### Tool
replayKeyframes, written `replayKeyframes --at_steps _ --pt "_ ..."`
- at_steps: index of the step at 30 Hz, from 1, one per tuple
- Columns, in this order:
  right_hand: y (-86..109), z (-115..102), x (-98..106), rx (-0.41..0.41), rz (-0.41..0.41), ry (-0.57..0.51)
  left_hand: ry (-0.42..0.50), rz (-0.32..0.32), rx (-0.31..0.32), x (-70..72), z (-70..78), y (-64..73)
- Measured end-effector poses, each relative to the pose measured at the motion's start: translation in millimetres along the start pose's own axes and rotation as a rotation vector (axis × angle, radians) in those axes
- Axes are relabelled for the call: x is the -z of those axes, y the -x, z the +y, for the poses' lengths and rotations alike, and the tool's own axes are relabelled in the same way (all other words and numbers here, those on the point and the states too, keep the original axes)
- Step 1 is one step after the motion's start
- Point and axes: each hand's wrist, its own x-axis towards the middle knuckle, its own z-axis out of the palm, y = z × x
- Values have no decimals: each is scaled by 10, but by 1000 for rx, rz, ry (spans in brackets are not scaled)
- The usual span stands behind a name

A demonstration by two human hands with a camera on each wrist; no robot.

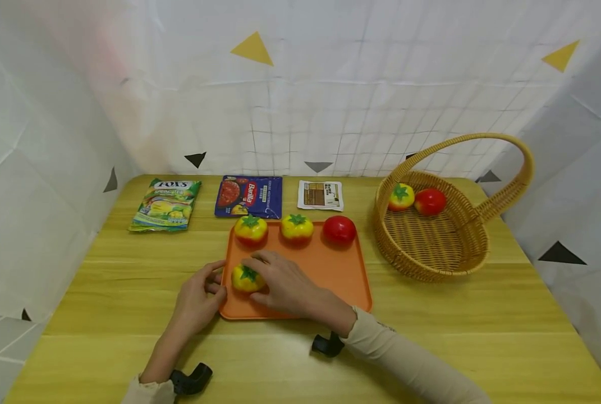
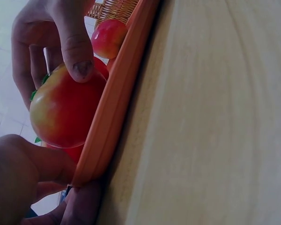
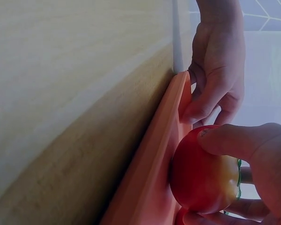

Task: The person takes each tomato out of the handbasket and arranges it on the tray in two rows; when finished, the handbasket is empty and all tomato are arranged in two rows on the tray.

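My right hand grips a yellow-and-red toy tomato with a green leafy top, at the left front of the orange tray. In the right wrist view, the thumb lies on the red side of this tomato and the fingers reach around its leafy side. My left hand holds the tray's left edge, thumb at the rim in the left wrist view; some fingers are hidden. Along the tray's back sit two more yellow-and-red tomatoes, one at the left and one mid-row, plus a red one.
A wicker basket with a tall handle stands right of the tray, holding a yellow-and-red tomato and a red one. Behind the tray lie a green Fox's bag, a blue Barilla pouch and a white packet.
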Motion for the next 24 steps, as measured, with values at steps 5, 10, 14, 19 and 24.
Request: replayKeyframes --at_steps 5,10,14,19,24 --pt "-13 -5 12 1 -12 4 14 -8 11 5 4 0" --pt "-23 -16 27 -10 -13 0 11 -9 14 20 6 -1" --pt "-18 -17 43 -28 -11 -6 14 -4 9 24 13 -5" --pt "2 -18 55 -41 -3 -18 7 -7 25 23 15 -8" --pt "49 -4 69 -40 11 -23 4 -12 28 16 17 -7"
